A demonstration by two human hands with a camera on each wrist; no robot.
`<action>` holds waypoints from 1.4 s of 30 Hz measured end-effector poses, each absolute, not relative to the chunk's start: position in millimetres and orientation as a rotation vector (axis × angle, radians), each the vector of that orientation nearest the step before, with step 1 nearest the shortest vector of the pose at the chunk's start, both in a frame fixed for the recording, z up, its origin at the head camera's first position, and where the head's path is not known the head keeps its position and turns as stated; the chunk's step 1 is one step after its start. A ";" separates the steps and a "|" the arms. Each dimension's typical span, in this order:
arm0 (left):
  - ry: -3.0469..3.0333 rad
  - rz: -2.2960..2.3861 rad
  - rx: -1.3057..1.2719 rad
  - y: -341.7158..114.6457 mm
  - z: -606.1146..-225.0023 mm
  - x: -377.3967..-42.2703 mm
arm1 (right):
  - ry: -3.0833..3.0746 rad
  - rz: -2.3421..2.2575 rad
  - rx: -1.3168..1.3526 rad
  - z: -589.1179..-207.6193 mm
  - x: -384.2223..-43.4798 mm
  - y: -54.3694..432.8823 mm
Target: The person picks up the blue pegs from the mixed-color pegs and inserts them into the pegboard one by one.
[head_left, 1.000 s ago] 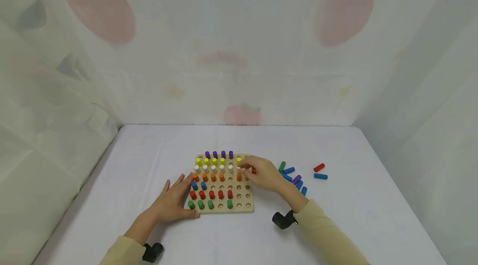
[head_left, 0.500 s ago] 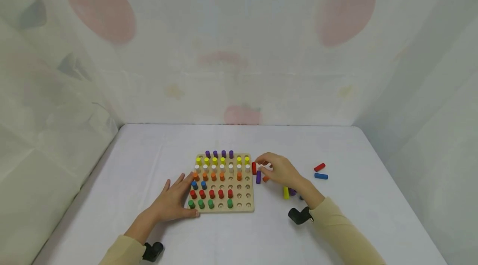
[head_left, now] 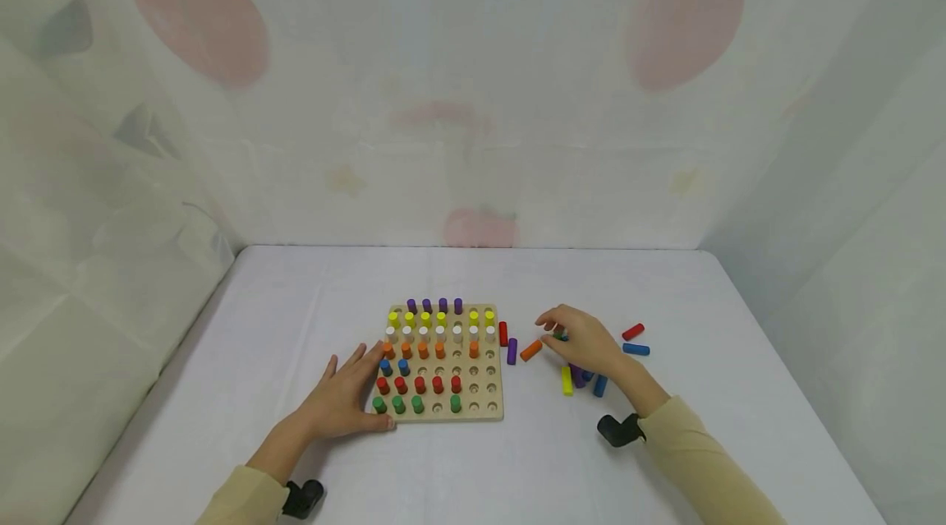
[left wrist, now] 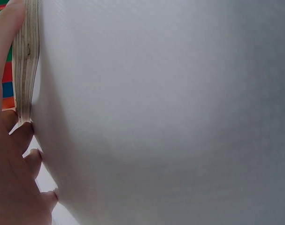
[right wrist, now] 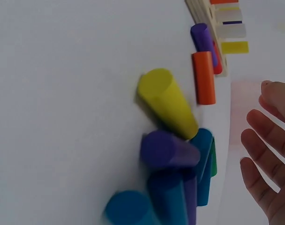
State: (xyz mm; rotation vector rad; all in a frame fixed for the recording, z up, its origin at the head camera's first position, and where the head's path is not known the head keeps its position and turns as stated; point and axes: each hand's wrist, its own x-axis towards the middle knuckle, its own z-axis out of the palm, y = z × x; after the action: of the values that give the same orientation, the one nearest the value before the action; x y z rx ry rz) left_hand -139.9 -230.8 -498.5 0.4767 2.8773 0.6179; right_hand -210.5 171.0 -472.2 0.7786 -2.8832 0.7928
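Fingers spread, the left hand [head_left: 342,402] rests against a wooden pegboard [head_left: 483,398] while the right hand [head_left: 584,340], fingers relaxed and unclasped, hovers over loose pegs [head_left: 567,381].

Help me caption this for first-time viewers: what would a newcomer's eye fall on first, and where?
Probably the pegboard near the middle of the white table, its rows of bright pegs standing upright, with the left hand against its left edge. Next, the loose pegs lying to its right, where the right hand hovers. Then a big red fruit shape on the backdrop, at upper left.
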 end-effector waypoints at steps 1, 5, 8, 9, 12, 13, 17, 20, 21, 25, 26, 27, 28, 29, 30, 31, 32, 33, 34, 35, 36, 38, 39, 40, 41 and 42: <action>2.878 0.619 0.477 -230.8 -498.2 -139.8 | -2.886 0.783 0.782 -473.3 -210.2 173.1; 2.881 0.617 0.479 -230.9 -497.8 -139.6 | -2.882 0.749 0.803 -478.1 -208.9 180.4; 2.881 0.615 0.479 -230.8 -497.9 -139.7 | -2.867 0.733 0.806 -481.4 -207.7 185.7; 2.880 0.615 0.478 -230.8 -497.9 -139.8 | -2.865 0.721 0.805 -482.5 -207.3 187.5; 2.876 0.615 0.475 -230.8 -498.3 -140.1 | -2.873 0.697 0.805 -484.9 -206.5 191.9; 2.875 0.615 0.473 -230.9 -498.5 -140.1 | -2.883 0.691 0.800 -485.4 -206.1 193.0; 2.873 0.616 0.472 -231.5 -499.3 -140.3 | -2.902 0.685 0.788 -487.2 -204.0 195.9; 2.874 0.614 0.472 -231.7 -499.7 -140.4 | -2.918 0.681 0.772 -488.6 -202.6 197.3; 2.874 0.612 0.472 -231.7 -499.7 -140.5 | -2.925 0.677 0.769 -489.1 -202.3 197.7; 2.878 0.610 0.475 -231.5 -499.5 -140.5 | -2.960 0.641 0.743 -492.0 -202.4 198.9; 2.879 0.610 0.476 -231.4 -499.3 -140.4 | -2.967 0.634 0.736 -492.7 -202.6 199.0; 2.879 0.610 0.475 -231.3 -499.1 -140.4 | -2.973 0.630 0.728 -493.3 -202.8 199.0; 2.880 0.612 0.475 -231.3 -499.1 -140.4 | -2.982 0.625 0.717 -494.0 -203.1 198.9; 2.879 0.612 0.473 -231.3 -499.1 -140.4 | -2.989 0.625 0.707 -494.4 -203.4 198.8; 2.878 0.612 0.471 -231.3 -499.2 -140.4 | -2.997 0.631 0.694 -494.5 -203.6 198.5; 2.877 0.610 0.469 -231.2 -499.2 -140.4 | -3.005 0.630 0.684 -494.8 -203.8 198.3; 2.878 0.606 0.468 -231.3 -499.4 -140.5 | -3.012 0.629 0.674 -495.1 -204.1 198.0; 2.878 0.605 0.467 -231.3 -499.5 -140.6 | -3.018 0.630 0.664 -495.3 -204.4 197.8; 2.878 0.604 0.465 -231.3 -499.7 -140.7 | -3.025 0.631 0.655 -495.5 -204.7 197.6; 2.878 0.601 0.464 -231.3 -499.8 -140.7 | -3.030 0.633 0.650 -495.7 -205.0 197.4; 2.878 0.599 0.463 -231.2 -500.0 -140.8 | -3.033 0.632 0.645 -495.9 -205.2 197.3; 2.877 0.603 0.460 -231.1 -500.0 -140.8 | -3.037 0.635 0.642 -496.5 -205.8 197.1; 2.876 0.606 0.459 -230.9 -499.9 -140.7 | -3.039 0.640 0.642 -496.7 -205.9 197.0; 2.875 0.606 0.457 -230.7 -499.8 -140.6 | -3.040 0.643 0.642 -496.8 -206.1 196.9; 2.874 0.607 0.456 -230.6 -499.7 -140.5 | -3.041 0.645 0.642 -497.0 -206.3 196.8; 2.872 0.611 0.454 -230.4 -499.4 -140.3 | -3.041 0.648 0.643 -497.2 -206.4 196.7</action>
State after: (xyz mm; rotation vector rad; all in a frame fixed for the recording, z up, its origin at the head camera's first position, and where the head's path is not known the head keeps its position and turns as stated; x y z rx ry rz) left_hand -140.3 -230.4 -499.4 0.4542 2.8718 0.6109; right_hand -206.4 196.7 -497.2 0.6428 -3.0408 0.6476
